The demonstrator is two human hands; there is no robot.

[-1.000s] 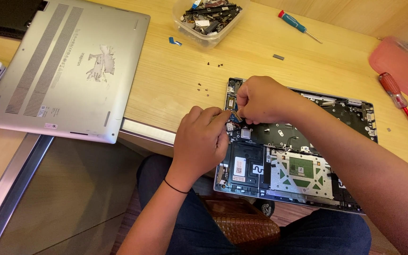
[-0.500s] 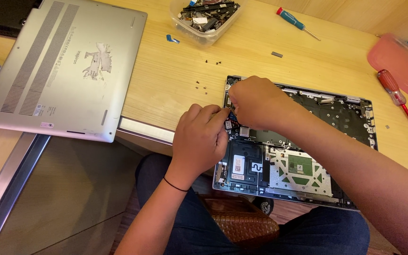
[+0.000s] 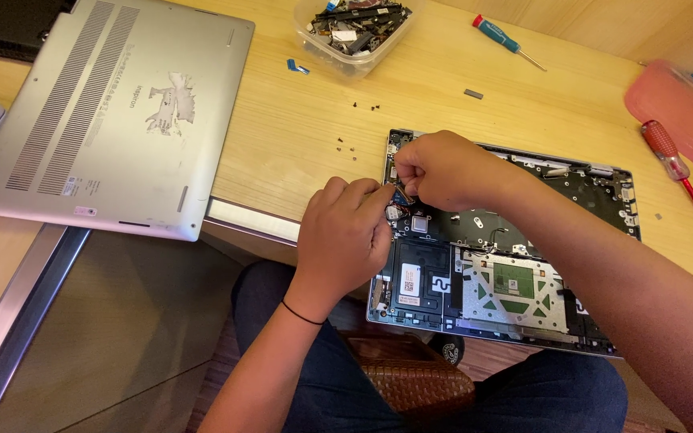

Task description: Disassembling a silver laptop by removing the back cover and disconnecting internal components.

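Bare desk (image 3: 298, 144) between silver cover (image 3: 114, 112) and open laptop (image 3: 523, 281).

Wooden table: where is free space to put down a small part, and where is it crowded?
The wooden table is bare between silver cover and open laptop, apart from loose screws. Another patch: between parts tub and blue screwdriver. Crowded around both hands.

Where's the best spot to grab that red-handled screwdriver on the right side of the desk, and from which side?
Probably the fat red handle of the red-handled screwdriver, taken from above. It lies flat on the wooden desk, its thin shaft pointing toward the desk's near edge. The pink container sits right by the handle's far end, so come in from the near side.
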